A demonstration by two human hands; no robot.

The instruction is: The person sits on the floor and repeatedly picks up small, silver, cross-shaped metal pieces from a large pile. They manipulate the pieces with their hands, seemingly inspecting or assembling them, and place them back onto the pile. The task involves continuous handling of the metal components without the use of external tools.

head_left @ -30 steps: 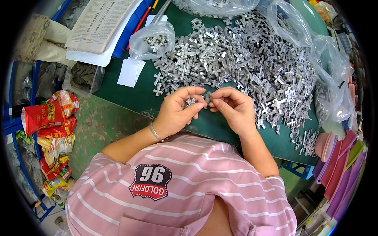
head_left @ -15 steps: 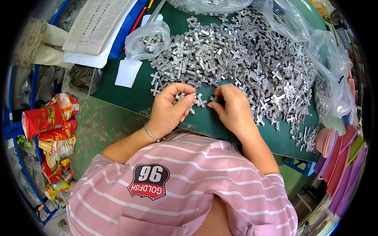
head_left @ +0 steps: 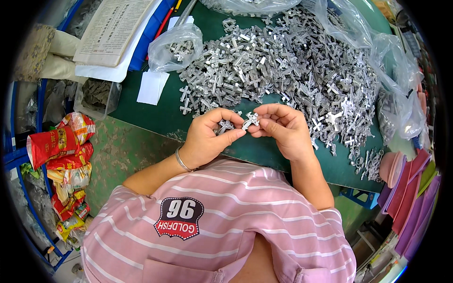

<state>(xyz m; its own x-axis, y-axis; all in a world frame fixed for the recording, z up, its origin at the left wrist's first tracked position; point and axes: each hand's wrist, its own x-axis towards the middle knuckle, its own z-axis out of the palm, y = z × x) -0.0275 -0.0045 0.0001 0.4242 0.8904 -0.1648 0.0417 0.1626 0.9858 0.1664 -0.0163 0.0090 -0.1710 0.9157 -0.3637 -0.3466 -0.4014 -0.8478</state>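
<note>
A small silver metal cross (head_left: 250,121) is held up between my two hands at the table's near edge. My right hand (head_left: 290,132) pinches it between thumb and fingers. My left hand (head_left: 205,134), a bangle on its wrist, is closed around several more silver crosses (head_left: 225,125), partly hidden by its fingers. Its thumb tip comes up close to the cross in the right hand; whether it touches cannot be told. Just beyond my hands spreads a large heap of loose silver crosses (head_left: 278,61).
On the green table (head_left: 130,101), left of the heap, lie white paper slips (head_left: 152,87) and a clear bag (head_left: 175,49) of metal pieces. A newspaper (head_left: 111,35) sits farther left. Clear plastic sheeting (head_left: 391,66) borders the heap's right side. A smaller cluster (head_left: 370,165) lies near the right edge.
My right hand has lifted off the table beside the heap and moved left with a cross pinched in it. My hands are now closer together; the left still holds its crosses.
</note>
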